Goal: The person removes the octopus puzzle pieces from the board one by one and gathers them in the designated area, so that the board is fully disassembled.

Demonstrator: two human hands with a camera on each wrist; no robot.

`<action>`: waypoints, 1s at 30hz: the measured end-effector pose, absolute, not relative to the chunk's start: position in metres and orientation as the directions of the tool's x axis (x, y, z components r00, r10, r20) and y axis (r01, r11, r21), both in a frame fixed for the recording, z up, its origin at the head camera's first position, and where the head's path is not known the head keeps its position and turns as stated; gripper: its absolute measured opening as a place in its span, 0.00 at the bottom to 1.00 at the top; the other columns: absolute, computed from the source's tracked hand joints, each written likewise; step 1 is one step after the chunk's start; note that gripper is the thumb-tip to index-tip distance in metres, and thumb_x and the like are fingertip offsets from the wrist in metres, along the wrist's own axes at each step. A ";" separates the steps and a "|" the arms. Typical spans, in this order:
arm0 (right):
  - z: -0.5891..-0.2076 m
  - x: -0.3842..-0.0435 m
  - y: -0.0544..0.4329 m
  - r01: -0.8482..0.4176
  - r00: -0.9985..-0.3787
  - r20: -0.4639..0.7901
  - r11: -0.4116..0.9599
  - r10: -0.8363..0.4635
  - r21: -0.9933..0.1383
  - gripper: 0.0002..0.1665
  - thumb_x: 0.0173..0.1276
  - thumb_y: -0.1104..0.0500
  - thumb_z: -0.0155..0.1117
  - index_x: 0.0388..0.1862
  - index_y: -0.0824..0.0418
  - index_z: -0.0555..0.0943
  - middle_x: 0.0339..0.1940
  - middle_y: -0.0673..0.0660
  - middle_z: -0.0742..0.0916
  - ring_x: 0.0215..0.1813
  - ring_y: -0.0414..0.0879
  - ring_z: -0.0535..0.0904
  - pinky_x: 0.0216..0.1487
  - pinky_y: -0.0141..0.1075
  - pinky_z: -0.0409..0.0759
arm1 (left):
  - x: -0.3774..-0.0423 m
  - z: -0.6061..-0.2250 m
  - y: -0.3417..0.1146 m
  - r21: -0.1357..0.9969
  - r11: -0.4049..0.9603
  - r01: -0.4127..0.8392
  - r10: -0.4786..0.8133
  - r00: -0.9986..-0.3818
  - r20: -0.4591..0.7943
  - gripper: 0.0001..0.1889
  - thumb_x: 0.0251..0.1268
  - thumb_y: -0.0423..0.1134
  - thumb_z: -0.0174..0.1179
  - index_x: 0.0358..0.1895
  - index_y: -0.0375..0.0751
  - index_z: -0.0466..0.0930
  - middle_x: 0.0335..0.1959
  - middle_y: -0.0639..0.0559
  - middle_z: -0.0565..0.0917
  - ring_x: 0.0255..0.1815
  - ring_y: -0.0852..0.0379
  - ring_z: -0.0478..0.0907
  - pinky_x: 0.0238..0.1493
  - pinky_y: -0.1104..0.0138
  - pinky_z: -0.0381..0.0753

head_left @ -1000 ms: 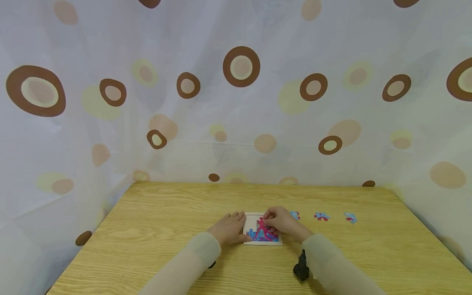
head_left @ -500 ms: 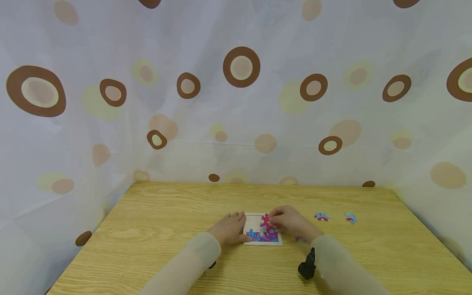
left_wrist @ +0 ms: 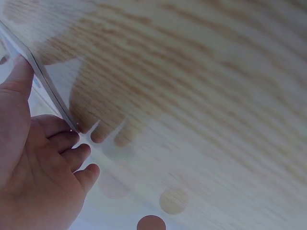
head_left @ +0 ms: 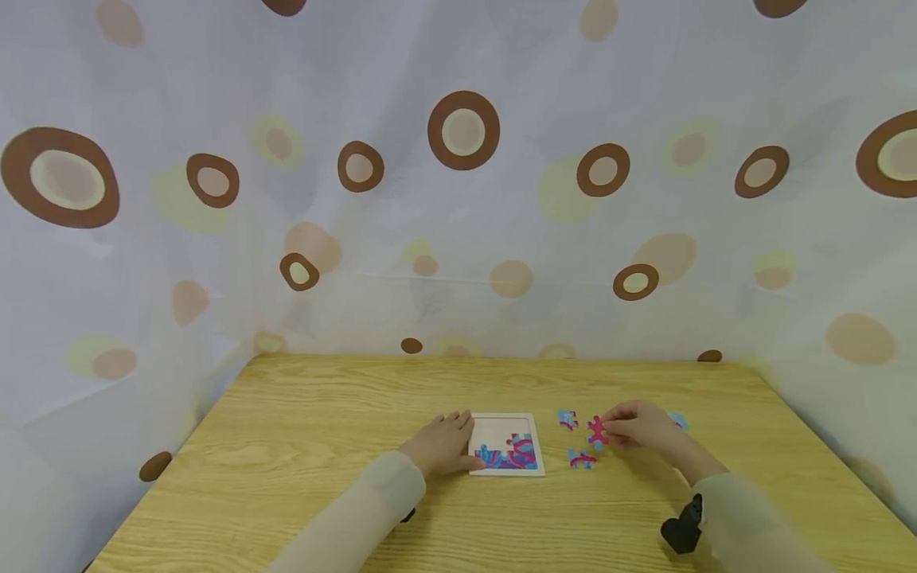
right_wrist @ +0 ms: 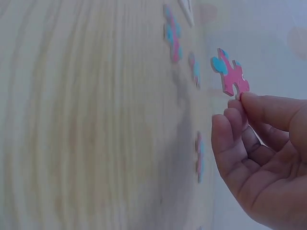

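A white-rimmed jigsaw tray [head_left: 507, 473] lies on the table, its lower and right parts filled with blue, pink and purple pieces. My left hand [head_left: 442, 446] rests along its left side, fingers extended; in the left wrist view the left hand's thumb [left_wrist: 20, 76] reaches over the rim. To the right of the tray, my right hand [head_left: 645, 426] pinches a pink and blue puzzle piece [right_wrist: 233, 74] between thumb and fingertips, above the table. In the head view that held piece [head_left: 597, 430] hangs between two loose pieces and the hand.
Loose puzzle pieces lie right of the tray: one toward the back [head_left: 567, 420], one nearer the front [head_left: 582, 459], and another partly behind the right hand [head_left: 677, 420]. In the right wrist view, one more piece [right_wrist: 199, 158] lies below the hand. A spotted cloth [head_left: 458, 239] hangs behind the wooden table [head_left: 358, 390].
My right hand has lifted the pink and blue puzzle piece off the tray and carried it right, uncovering loose pieces beside the tray. My left hand has stayed at the tray's left side.
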State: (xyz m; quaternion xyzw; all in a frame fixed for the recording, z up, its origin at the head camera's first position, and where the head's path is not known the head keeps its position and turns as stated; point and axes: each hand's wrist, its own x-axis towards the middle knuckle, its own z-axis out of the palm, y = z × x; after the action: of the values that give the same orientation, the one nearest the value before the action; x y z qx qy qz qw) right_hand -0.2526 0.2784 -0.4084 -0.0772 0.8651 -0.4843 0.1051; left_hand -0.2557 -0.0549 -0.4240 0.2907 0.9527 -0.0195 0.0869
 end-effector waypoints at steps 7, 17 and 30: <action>-0.416 -0.244 0.309 -0.048 -0.967 -0.106 0.579 -0.230 -0.814 0.12 0.67 0.64 0.56 0.39 0.74 0.79 0.23 0.54 0.80 0.26 0.45 0.75 0.28 0.35 0.78 | -0.254 -0.423 -0.055 0.023 0.834 0.551 0.546 -0.817 -0.186 0.40 0.64 0.62 0.47 0.71 0.38 0.54 0.70 0.46 0.57 0.70 0.52 0.52 0.68 0.61 0.51; -0.419 -0.237 0.329 -0.025 -0.960 -0.155 0.624 -0.233 -0.781 0.11 0.66 0.67 0.55 0.39 0.76 0.79 0.22 0.53 0.79 0.25 0.45 0.74 0.25 0.34 0.78 | -0.253 -0.419 -0.055 0.033 0.833 0.552 0.548 -0.817 -0.182 0.40 0.64 0.61 0.47 0.70 0.37 0.55 0.70 0.46 0.58 0.70 0.51 0.53 0.67 0.60 0.52; -0.422 -0.238 0.332 -0.025 -0.959 -0.166 0.654 -0.229 -0.756 0.08 0.66 0.69 0.54 0.36 0.75 0.79 0.20 0.53 0.76 0.23 0.44 0.71 0.23 0.35 0.76 | -0.254 -0.421 -0.056 0.036 0.832 0.554 0.550 -0.814 -0.186 0.40 0.64 0.61 0.47 0.71 0.37 0.54 0.70 0.46 0.57 0.70 0.51 0.52 0.68 0.60 0.51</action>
State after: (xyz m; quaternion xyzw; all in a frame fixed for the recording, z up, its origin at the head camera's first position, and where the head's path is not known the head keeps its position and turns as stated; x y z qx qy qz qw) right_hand -0.2376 0.3319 -0.4222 -0.0704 0.9009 -0.4099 0.1242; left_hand -0.2536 -0.0558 -0.4211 0.2896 0.9524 -0.0098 0.0947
